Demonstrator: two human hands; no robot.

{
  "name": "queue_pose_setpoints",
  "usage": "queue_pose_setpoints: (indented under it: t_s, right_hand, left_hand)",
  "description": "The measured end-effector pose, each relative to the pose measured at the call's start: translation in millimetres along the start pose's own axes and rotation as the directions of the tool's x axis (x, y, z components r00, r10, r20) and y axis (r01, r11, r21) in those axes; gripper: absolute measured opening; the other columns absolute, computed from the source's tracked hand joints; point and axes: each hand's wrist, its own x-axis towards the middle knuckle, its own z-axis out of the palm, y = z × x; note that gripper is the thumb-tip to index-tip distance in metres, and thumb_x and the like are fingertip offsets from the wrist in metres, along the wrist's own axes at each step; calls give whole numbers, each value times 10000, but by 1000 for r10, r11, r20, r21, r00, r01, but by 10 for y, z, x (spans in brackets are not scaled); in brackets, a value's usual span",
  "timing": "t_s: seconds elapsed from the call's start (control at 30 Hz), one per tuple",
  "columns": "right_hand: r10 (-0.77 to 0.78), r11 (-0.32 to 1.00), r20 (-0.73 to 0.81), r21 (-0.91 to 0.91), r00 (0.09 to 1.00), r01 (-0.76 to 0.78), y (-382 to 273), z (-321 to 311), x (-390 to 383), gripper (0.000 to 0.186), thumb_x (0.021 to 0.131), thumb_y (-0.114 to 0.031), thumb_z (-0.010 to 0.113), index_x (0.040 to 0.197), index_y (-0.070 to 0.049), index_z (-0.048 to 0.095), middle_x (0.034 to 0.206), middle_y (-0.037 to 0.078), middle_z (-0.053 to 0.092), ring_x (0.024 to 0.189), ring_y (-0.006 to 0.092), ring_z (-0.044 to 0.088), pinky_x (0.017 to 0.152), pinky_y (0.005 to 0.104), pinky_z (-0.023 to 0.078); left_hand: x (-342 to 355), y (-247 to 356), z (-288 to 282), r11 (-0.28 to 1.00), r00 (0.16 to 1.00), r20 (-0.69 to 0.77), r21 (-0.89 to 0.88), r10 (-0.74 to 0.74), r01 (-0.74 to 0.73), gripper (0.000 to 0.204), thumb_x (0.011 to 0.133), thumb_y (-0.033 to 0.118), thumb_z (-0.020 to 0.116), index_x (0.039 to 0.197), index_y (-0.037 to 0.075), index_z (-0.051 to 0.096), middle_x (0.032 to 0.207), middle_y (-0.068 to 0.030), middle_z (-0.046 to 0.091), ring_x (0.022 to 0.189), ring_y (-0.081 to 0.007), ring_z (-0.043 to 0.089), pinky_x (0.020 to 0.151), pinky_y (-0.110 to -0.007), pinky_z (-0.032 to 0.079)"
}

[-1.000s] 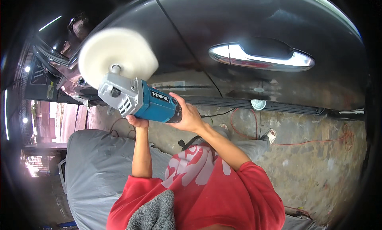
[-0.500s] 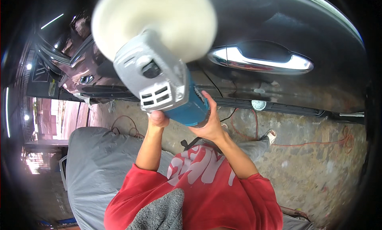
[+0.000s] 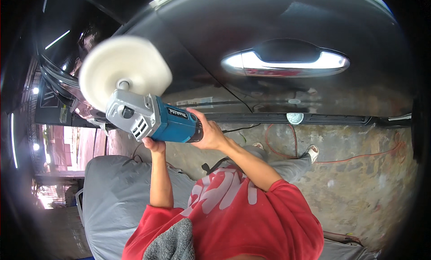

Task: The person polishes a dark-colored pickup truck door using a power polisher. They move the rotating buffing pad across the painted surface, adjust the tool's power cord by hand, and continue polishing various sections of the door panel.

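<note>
Both my hands hold a blue and grey power polisher (image 3: 168, 121) at the left of the dark car side. Its round cream pad (image 3: 130, 57) looks smeared, as if spinning; whether it touches the paint I cannot tell. My left hand (image 3: 155, 145) is closed at the front grey end of the tool, with its thumb showing and the other fingers hidden behind it. Wrapped round the dark rear end of the blue body is my right hand (image 3: 209, 132). The glossy door (image 3: 278, 22) carries a chrome handle (image 3: 287, 66) to the right of the pad.
A black cord (image 3: 242, 128) trails behind my right hand. An orange-red hose (image 3: 354, 157) lies across the stained concrete floor. Behind me at the left is something under a grey cover (image 3: 121, 201). A grey cloth (image 3: 173, 242) hangs over my red shirt.
The polisher has moved left and away from my view, both hands with it, and its body has turned more sideways. More of the door panel and its seam now shows.
</note>
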Motion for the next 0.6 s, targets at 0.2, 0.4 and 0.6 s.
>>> queue_pose_setpoints:
  t_s: [0.2,0.4,0.6]
  right_hand:
    - [-172,970,-308,112,936,216,-171,-139,26,978,619,-126,802,1392,-92,203,1122,198,590,992,365,606,858,405,485]
    - [-251,885,-501,227,828,406,-280,-435,45,1082,590,-56,823,1406,-33,114,1310,187,439,1208,269,463,1011,365,357]
    - [-230,857,-528,288,818,426,-297,-380,62,1092,589,-56,822,1406,-22,98,1314,191,436,1225,265,450,1033,377,338]
  left_hand:
    - [248,298,498,915,971,206,355,123,-192,854,686,641,659,1211,-11,492,1144,-107,579,1013,-218,571,888,-355,451]
    - [553,875,1753,902,899,436,399,-28,-166,1025,533,514,829,1238,-80,381,1115,-137,544,977,-215,559,845,-324,460]
    - [569,832,1586,859,905,421,482,-54,-173,1155,455,596,825,1281,-64,359,1177,-150,505,1064,-247,516,901,-369,422]
